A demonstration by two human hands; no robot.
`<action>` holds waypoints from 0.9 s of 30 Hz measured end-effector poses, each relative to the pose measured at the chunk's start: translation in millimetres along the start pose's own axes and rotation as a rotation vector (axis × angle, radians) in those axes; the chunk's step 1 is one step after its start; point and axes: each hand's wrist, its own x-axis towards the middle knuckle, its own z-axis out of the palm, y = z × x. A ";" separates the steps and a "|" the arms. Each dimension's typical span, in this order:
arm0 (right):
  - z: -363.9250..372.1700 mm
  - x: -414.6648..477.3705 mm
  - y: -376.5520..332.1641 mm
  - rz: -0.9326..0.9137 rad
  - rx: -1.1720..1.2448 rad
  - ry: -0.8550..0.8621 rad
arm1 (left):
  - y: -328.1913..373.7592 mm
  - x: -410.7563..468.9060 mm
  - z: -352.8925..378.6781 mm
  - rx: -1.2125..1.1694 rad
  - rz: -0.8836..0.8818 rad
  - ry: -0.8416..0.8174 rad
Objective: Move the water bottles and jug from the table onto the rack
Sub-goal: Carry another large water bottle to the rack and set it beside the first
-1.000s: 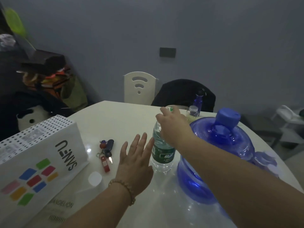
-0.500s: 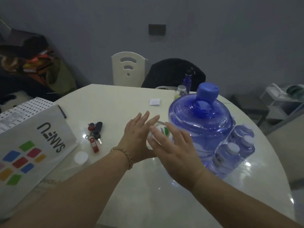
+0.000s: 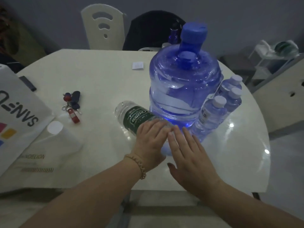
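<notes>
A clear water bottle with a green label (image 3: 134, 117) lies on its side on the white table (image 3: 98, 76), base toward the far left. My left hand (image 3: 151, 142) rests over its neck end with fingers laid flat. My right hand (image 3: 189, 155) lies beside it, fingers straight, tips near the hidden cap. Just behind stands the big blue water jug (image 3: 184, 86) with a blue cap. Several small white-capped bottles (image 3: 220, 109) stand bundled against its right side. A white rack (image 3: 269, 60) is off the table to the far right.
A white printed box (image 3: 18, 116) stands at the left edge, with a white disc (image 3: 55, 127) beside it. Keys (image 3: 72, 104) and a paper square (image 3: 137, 65) lie on the table. A white chair (image 3: 103, 27), a dark-draped chair (image 3: 151, 30) and a small dark bottle (image 3: 173, 34) are behind.
The green-label bottle went from standing upright under my right hand to lying on its side. Both hands came together over its neck end, and my view dropped lower.
</notes>
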 end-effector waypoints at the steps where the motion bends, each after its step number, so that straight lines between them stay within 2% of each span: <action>1: 4.1 -4.0 4.8 0.024 -0.001 -0.036 | 7.4 -1.2 6.7 0.007 -0.020 -0.007; 5: 22.4 -20.2 27.1 0.079 -0.025 -0.176 | 25.9 -7.8 26.6 0.079 -0.061 -0.144; 9: 43.5 -40.4 38.8 0.076 0.006 -0.267 | 39.5 -24.2 41.3 0.174 0.002 -0.328; 15: 60.1 -55.9 39.9 0.136 0.065 -0.303 | 59.0 -28.9 42.9 0.251 -0.099 -0.556; 18: 55.1 -56.1 33.1 0.171 0.113 -0.289 | 57.6 -32.1 34.1 0.127 -0.145 -0.604; 20: 51.4 -52.1 29.4 0.178 0.155 -0.205 | 48.7 -36.7 24.0 0.059 -0.138 -0.648; 24: 49.7 -25.9 23.5 0.165 0.203 -0.183 | 9.5 -28.8 -4.4 0.277 0.047 -0.699; 27: 56.9 -5.8 12.2 0.157 0.220 -0.247 | -25.5 -7.7 -18.5 0.478 0.063 -0.766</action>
